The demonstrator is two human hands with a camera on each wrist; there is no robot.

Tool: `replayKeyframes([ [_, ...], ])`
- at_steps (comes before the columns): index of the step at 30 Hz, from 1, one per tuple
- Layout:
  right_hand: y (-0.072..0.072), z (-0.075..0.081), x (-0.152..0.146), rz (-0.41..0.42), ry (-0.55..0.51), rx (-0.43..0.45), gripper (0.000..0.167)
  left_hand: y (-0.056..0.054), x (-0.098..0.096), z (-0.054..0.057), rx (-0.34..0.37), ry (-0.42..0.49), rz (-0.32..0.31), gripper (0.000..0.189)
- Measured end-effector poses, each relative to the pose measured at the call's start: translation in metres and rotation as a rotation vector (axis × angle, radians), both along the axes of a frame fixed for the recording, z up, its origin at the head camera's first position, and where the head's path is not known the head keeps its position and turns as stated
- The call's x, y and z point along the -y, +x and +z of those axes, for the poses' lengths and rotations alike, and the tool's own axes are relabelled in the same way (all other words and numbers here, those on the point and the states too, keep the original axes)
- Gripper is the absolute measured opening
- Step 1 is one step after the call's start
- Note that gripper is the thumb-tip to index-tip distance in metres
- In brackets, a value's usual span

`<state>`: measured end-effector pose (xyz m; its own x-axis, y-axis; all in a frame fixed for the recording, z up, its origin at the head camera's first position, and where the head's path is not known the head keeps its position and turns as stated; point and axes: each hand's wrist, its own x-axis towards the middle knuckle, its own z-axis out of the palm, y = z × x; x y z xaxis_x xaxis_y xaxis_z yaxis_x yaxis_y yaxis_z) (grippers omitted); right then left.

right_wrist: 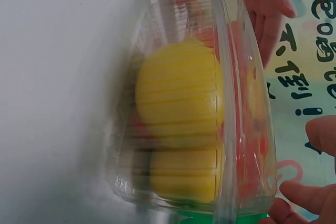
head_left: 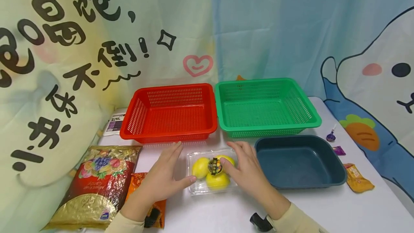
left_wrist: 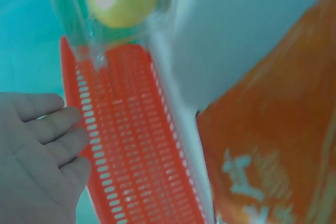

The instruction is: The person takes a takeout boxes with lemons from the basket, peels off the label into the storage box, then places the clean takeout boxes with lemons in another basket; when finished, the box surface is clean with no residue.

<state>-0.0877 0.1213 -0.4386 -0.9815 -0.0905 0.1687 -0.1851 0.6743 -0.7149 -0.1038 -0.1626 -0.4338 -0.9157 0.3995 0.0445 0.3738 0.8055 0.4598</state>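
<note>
A clear plastic clamshell box (head_left: 198, 188) of yellow lemons (head_left: 217, 181) lies on the table, a dark round label (head_left: 215, 166) on its lid. My left hand (head_left: 163, 177) is at the box's left side, its fingers straight and the thumb spread toward the box. In the left wrist view nothing lies in its palm. My right hand (head_left: 247, 168) is over the box's right edge, thumb above the lid and fingertips by the far corner. Seen from the right wrist, the lidded box (right_wrist: 226, 129) is in front of the fingers (right_wrist: 307, 195), and the thumb stands off it.
Behind stand a red basket (head_left: 171, 136) and a green basket (head_left: 268, 128). A dark blue tub (head_left: 300, 183) is right of the box. Candy bags, one gold and red (head_left: 97, 186) and one orange (head_left: 160, 211), lie left. A lollipop (head_left: 330, 136) and small packets (head_left: 358, 179) lie far right.
</note>
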Motion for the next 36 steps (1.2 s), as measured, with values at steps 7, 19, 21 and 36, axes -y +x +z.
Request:
replayKeyframes([
  [7,-0.005,0.005,0.004,-0.001,0.057,-0.014,0.057,0.006,-0.01,-0.008,0.05,-0.022,-0.027,0.117],
  [19,-0.015,0.004,0.011,0.007,0.108,-0.015,0.049,0.01,-0.016,-0.02,-0.012,-0.064,-0.059,0.123],
  [21,-0.016,0.004,0.012,0.011,0.11,-0.006,0.049,0.01,-0.016,-0.02,-0.016,-0.067,-0.058,0.123],
  [36,-0.022,0.003,0.016,0.045,0.168,0.005,0.041,0.01,-0.015,-0.021,-0.026,-0.084,-0.072,0.125],
])
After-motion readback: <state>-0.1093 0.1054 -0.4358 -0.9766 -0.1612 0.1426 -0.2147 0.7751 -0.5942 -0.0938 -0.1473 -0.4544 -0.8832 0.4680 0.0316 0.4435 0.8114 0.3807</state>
